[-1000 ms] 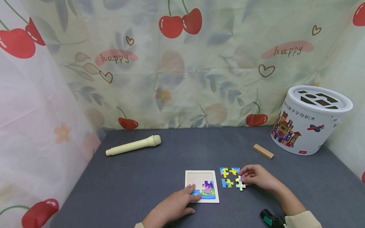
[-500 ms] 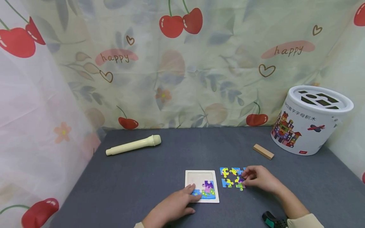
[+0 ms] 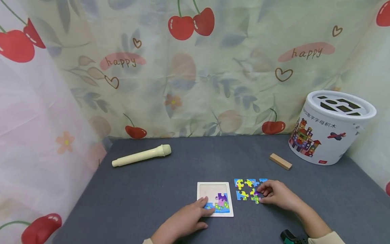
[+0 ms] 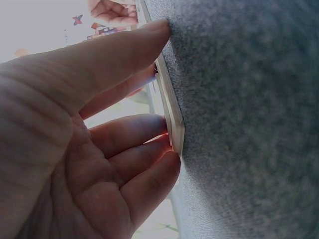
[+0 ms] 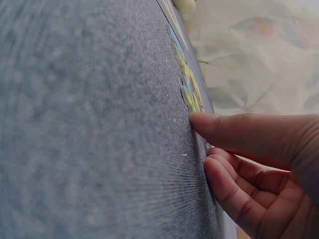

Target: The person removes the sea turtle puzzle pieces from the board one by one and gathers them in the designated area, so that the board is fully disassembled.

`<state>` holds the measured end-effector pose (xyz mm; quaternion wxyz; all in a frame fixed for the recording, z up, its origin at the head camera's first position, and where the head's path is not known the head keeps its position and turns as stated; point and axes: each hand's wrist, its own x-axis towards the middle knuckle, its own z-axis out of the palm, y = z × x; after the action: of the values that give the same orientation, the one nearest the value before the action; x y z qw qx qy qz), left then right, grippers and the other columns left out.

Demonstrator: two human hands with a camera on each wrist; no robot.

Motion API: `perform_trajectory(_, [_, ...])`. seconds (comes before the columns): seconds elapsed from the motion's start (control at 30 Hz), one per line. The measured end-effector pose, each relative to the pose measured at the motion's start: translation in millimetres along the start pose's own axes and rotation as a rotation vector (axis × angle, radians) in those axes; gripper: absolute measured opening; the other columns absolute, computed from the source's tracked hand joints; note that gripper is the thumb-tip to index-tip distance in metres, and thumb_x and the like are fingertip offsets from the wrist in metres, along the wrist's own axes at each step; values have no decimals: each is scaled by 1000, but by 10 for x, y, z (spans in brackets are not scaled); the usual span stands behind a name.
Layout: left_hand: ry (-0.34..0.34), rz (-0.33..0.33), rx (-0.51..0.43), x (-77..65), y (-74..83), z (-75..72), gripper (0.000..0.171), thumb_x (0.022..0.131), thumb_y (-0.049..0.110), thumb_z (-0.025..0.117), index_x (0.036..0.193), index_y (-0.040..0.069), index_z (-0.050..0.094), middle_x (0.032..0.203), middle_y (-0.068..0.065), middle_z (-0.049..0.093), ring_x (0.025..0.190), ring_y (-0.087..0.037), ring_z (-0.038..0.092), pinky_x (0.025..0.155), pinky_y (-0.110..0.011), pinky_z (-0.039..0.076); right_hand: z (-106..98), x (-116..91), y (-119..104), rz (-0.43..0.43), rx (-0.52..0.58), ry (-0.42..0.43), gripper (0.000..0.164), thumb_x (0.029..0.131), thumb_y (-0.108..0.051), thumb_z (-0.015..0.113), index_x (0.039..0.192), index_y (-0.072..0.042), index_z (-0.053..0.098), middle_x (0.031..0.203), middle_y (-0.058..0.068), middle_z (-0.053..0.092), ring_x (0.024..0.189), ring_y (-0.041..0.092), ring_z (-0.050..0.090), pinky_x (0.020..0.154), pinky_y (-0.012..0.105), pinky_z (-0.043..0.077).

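Cherry-print cloth (image 3: 201,84) hangs behind a dark table (image 3: 146,189).

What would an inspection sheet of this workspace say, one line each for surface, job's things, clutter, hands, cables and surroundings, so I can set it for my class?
Surface: dark grey tabletop.
Job's things: pale puzzle frame, partly filled with seated pieces; loose pieces lie to its right.
Clutter: cream microphone-shaped object, wooden block, white bucket with holes in its lid; black-and-green object by the right wrist.
Hands: left hand rests on the frame; right hand touches the loose pieces, whether gripping one cannot be told.
Cables: nothing seen.
Surroundings: curtain printed with cherries, hearts and "happy".
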<state>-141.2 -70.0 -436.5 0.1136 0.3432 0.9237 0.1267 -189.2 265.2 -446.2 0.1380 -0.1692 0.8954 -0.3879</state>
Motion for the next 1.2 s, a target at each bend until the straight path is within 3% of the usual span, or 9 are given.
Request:
perform_trajectory(0.8, [28, 14, 18, 4, 18, -16, 47, 80, 25, 73, 125, 21, 61, 141, -12, 47, 129, -22, 47, 100, -31, 44, -11, 12, 18, -39, -12, 2, 27, 80, -21, 73, 98, -2, 65, 86, 4, 60, 71, 1, 50, 60, 20, 46])
perform_trajectory(0.97, [66, 46, 68, 12, 68, -15, 49, 78, 24, 74, 125, 19, 61, 140, -12, 48, 128, -22, 48, 100, -30, 43, -6, 29, -50, -67, -37, 23, 28, 79, -21, 74, 96, -1, 65, 86, 4, 61, 71, -1, 51, 61, 20, 48])
perform_trajectory(1.2, [33, 26, 59, 77, 107, -11, 53, 79, 26, 74, 129, 23, 58, 141, -10, 48, 130, -24, 45, 101, -31, 42, 105, 198, -265, -119, -52, 10, 27, 78, -18, 75, 97, -1, 66, 84, 4, 62, 70, -2, 52, 61, 19, 48])
